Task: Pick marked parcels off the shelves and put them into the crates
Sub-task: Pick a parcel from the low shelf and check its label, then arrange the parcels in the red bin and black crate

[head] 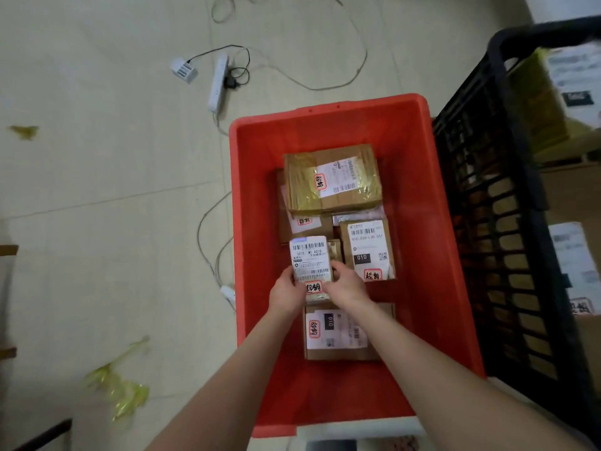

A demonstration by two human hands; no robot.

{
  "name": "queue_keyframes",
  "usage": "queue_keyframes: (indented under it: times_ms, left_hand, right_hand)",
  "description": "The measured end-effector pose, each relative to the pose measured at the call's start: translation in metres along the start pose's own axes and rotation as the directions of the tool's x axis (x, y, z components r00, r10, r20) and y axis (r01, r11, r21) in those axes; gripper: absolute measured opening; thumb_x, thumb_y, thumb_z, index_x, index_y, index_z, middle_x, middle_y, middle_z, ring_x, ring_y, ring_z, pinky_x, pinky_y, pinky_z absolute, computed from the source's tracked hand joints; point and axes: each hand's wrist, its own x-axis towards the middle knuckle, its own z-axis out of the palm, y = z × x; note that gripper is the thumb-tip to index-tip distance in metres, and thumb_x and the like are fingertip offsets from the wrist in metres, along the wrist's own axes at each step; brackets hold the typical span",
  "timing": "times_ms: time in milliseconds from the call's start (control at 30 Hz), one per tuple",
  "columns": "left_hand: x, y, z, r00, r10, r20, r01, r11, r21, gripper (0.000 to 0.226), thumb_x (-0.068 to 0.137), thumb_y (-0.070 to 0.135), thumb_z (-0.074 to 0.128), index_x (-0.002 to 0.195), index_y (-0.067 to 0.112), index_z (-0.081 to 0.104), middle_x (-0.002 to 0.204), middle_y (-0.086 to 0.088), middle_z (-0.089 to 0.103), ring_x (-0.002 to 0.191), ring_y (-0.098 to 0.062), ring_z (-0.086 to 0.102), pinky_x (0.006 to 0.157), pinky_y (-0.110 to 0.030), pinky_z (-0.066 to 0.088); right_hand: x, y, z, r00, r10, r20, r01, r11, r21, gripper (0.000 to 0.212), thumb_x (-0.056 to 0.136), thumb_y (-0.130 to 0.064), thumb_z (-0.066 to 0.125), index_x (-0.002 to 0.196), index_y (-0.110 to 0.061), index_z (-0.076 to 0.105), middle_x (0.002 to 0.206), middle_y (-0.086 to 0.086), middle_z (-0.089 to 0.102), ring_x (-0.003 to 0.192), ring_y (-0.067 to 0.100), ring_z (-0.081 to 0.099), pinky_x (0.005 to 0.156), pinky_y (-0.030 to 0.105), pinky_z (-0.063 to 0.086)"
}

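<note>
Parcel (310, 263), small, is held mid red crate (257, 196); fingers of left hand (286, 292) and right hand (348, 284) are clamped on its 6 o'clock end. Judged light, stiff; side edges suit gripping.

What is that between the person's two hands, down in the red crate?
In the head view, a small parcel with a white barcode label lies between the left hand and right hand; both grip its near end, inside the red crate.
</note>
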Motion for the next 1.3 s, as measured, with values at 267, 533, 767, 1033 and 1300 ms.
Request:
queue_keyframes:
  times_ms: [267,533,767,1033,1300]
  left_hand:
    - [-0.020,0.031,-0.006,0.986,0.167,-0.005,-0.155,0.924,0.350,0.071,0.082,0.019,0.065,0.145,0.015,0.032,0.136,-0.008,0.042,0.123,-0.026,0.048,0.095,-0.038,0.046]
    - [-0.057,0.086,0.012,0.916,0.380,0.127,-0.378,0.713,0.590,0.084,0.080,0.028,0.070,0.149,0.017,0.025,0.148,-0.005,0.031,0.130,-0.024,0.042,0.092,-0.040,0.050]
    - [-0.106,0.113,0.035,0.834,0.504,0.225,-0.502,0.523,0.689,0.087,0.082,0.025,0.069,0.151,0.011,0.018,0.153,-0.009,0.023,0.139,-0.026,0.029,0.102,-0.038,0.043]
    - [-0.205,0.129,0.062,0.726,0.644,0.239,-0.589,0.404,0.700,0.087,0.082,0.038,0.070,0.151,0.015,0.022,0.153,-0.010,0.025,0.138,-0.028,0.030,0.104,-0.039,0.037]
    - [-0.367,0.119,0.155,0.487,0.745,0.456,-0.724,0.052,0.688,0.080,0.083,0.028,0.067,0.149,0.019,0.023,0.154,-0.009,0.022,0.137,-0.027,0.032,0.103,-0.038,0.043]
  right_hand:
    - [-0.022,0.005,-0.029,0.988,-0.069,-0.138,0.023,0.950,-0.310,0.062,0.088,-0.021,0.060,0.145,-0.025,0.036,0.135,0.005,0.050,0.124,0.027,0.047,0.095,0.036,0.044]
    - [-0.069,0.020,-0.085,0.958,-0.206,-0.199,0.094,0.883,-0.460,0.067,0.092,-0.027,0.056,0.150,-0.028,0.022,0.150,-0.001,0.029,0.135,0.023,0.027,0.108,0.039,0.035]
    - [-0.128,0.039,-0.122,0.914,-0.278,-0.295,0.117,0.878,-0.464,0.069,0.092,-0.027,0.056,0.151,-0.027,0.019,0.151,0.001,0.025,0.138,0.024,0.023,0.110,0.040,0.031]
    - [-0.232,0.080,-0.146,0.789,-0.423,-0.445,0.227,0.875,-0.428,0.064,0.095,-0.021,0.052,0.150,-0.027,0.021,0.151,-0.001,0.027,0.138,0.021,0.026,0.110,0.037,0.032]
    - [-0.382,0.236,-0.168,0.710,-0.216,-0.670,0.058,0.967,-0.249,0.060,0.091,-0.028,0.056,0.145,-0.027,0.029,0.144,0.001,0.035,0.131,0.024,0.032,0.101,0.037,0.037]
